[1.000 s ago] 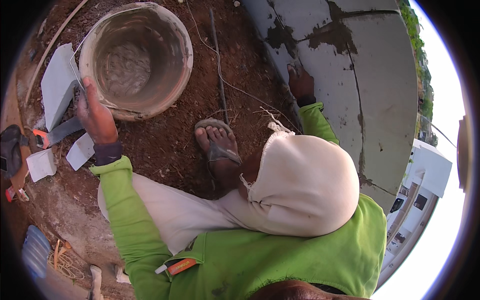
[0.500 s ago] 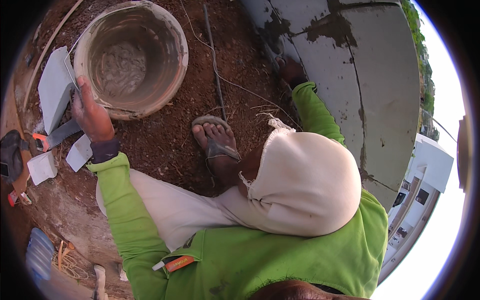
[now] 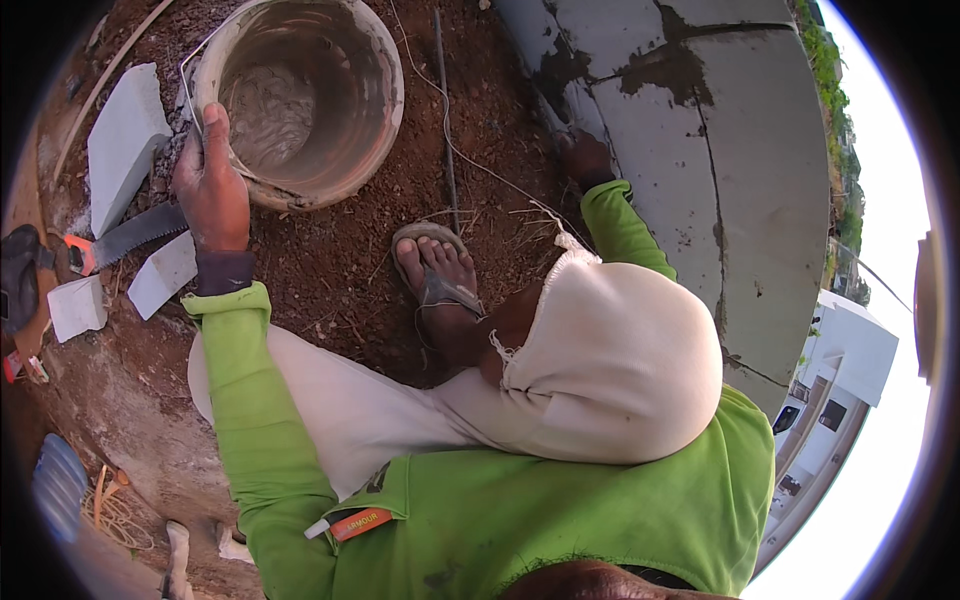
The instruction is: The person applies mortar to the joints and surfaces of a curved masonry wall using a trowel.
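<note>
My left hand [image 3: 213,180] grips the near-left rim of a mortar-stained bucket [image 3: 365,150], thumb up beside its wire handle; grey wet mix [image 3: 270,115] lies inside. Left of that hand are a white angular block [image 3: 125,145], a handsaw [image 3: 140,230] with orange-and-black handle and two smaller white pieces [image 3: 160,275]. My right hand [image 3: 585,160] is low against a pale block wall [image 3: 755,160] with dark mortar-smeared joints, its fingers curled and dim; what they hold is too small to make out. My sandalled foot [image 3: 437,275] rests between bucket and wall, beside my cloth-covered knee [image 3: 620,360].
Red-brown soil [image 3: 320,300] carries a grey rod [image 3: 449,170] and a thin wire. At the left edge are a dark object [image 3: 22,275], a blue ribbed item [image 3: 57,480] and coiled cord [image 3: 125,520]. A white building [image 3: 850,350] and greenery stand beyond the wall.
The view has shifted slightly, with bucket, left hand and blocks higher and further right in frame. My right hand moved a little along the wall's foot; my left keeps its grip.
</note>
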`<state>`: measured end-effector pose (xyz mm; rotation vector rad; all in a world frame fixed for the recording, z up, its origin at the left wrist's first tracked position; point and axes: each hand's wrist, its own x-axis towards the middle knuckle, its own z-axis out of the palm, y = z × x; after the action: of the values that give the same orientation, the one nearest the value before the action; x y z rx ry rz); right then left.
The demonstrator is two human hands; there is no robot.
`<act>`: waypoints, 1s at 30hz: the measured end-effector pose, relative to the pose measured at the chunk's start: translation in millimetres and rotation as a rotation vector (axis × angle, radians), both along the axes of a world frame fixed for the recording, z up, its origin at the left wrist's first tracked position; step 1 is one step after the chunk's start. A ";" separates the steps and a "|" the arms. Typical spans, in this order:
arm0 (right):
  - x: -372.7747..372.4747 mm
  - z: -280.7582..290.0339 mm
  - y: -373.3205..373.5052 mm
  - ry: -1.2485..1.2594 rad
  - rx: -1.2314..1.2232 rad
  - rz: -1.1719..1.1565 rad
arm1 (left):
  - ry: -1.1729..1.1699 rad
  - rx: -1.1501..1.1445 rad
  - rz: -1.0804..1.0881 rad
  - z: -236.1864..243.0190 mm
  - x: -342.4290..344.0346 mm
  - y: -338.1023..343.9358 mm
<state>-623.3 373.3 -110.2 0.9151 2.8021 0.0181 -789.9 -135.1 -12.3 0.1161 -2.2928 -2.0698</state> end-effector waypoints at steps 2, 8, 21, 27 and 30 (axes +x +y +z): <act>-12.7 -22.2 15.3 0.015 0.033 -0.029 | -0.001 -0.045 -0.024 -2.2 1.4 -1.4; -50.6 1.5 -7.2 0.243 -0.017 -0.063 | 0.033 -0.013 0.027 -9.5 6.2 -15.4; -18.9 -17.6 -5.6 0.152 -0.024 -0.063 | 0.018 -0.031 0.015 -14.8 -8.2 -18.3; 32.7 4.9 -20.2 -0.032 -0.102 -0.191 | -0.009 -0.047 0.013 -17.1 1.3 -31.0; 94.8 6.1 -10.8 0.076 0.037 -0.066 | 0.010 -0.021 -0.017 -18.1 -1.9 -24.4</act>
<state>-528.6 362.6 -104.1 1.0367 2.8481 0.0258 -791.8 -159.5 -30.3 0.0857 -2.3170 -2.0489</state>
